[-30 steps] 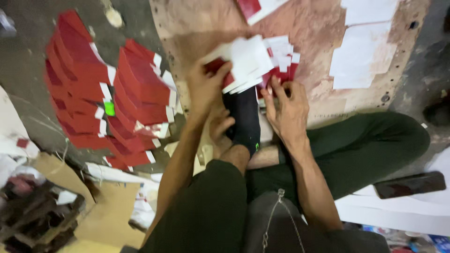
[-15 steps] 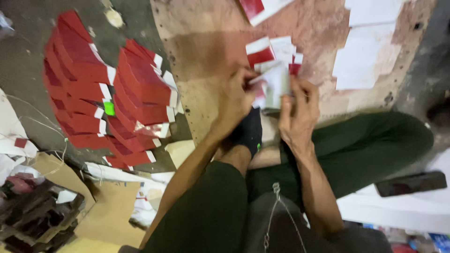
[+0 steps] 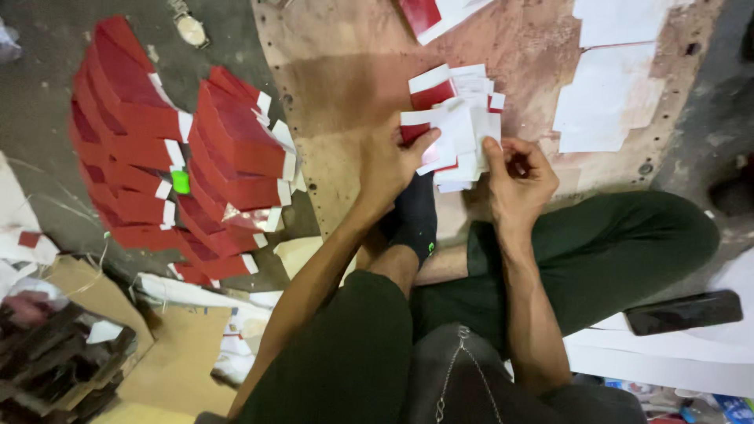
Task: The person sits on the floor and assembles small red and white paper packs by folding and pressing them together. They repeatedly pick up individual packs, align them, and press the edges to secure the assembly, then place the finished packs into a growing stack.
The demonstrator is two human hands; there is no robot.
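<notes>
Head view looks straight down on a person seated cross-legged on the floor, working over a worn brown board (image 3: 345, 94) that lies flat in front of them. Both hands meet at about twelve o'clock from the person's lap, on a small stack of red-and-white paper pieces (image 3: 459, 126) resting on the board. The left hand (image 3: 393, 161) is closed on the stack's near left corner, thumb on top of a white flap, fingers curled beneath. The right hand (image 3: 518, 177) pinches the stack's right edge, thumb pressed against the white side, the other fingers folded loosely behind. A foot in a black sock (image 3: 414, 216) sits just below the stack, between the two forearms, and dark green trousers (image 3: 597, 251) cover the bent right leg at four o'clock.

At nine o'clock from the hands, well apart on the grey floor, long fanned rows of red folded pieces (image 3: 157, 165) with white tabs overlap one another; a small bright green tag (image 3: 181, 181) lies among them. At two o'clock, plain white sheets (image 3: 609, 94) lie on the board. A dark phone (image 3: 682, 312) rests at five o'clock beside the knee. Brown cardboard (image 3: 169, 365) lies at seven o'clock.
</notes>
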